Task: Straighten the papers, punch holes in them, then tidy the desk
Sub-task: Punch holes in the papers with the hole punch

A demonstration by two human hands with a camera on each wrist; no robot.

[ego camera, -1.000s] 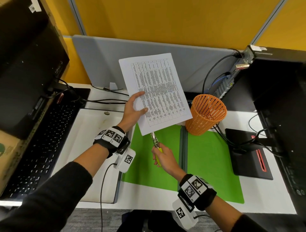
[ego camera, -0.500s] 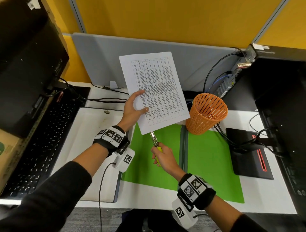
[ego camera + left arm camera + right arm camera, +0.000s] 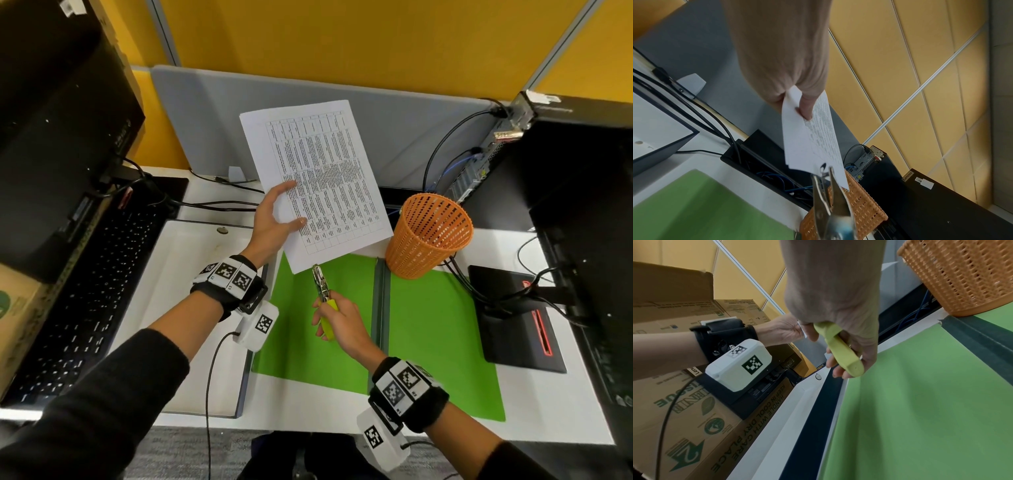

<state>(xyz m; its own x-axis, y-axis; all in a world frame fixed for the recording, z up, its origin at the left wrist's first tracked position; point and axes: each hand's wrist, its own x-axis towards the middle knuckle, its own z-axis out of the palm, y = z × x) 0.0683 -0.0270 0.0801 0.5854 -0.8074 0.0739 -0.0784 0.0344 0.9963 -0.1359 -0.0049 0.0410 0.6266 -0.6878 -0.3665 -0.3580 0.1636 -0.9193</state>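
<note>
My left hand [image 3: 274, 219] holds a stack of printed papers [image 3: 322, 178] up in the air by its left edge, thumb on the front, fingers behind. The left wrist view shows the thumb [image 3: 806, 107] pressed on the sheets [image 3: 809, 142]. My right hand [image 3: 339, 322] grips a hand-held hole punch [image 3: 322, 294] by its yellow-green handles [image 3: 840, 350]. Its metal head points up at the papers' bottom edge, just below it. The punch head [image 3: 828, 199] stands open near the papers' lower corner.
A green folder [image 3: 428, 325] lies open on the white desk below both hands. An orange mesh basket [image 3: 428, 236] stands at its far right corner. A white tray [image 3: 178, 308] and keyboard [image 3: 78, 301] lie to the left, monitor stand [image 3: 513, 315] and cables to the right.
Little has moved; the papers and punch stay almost where they were, with the punch head still just under the papers' bottom edge.
</note>
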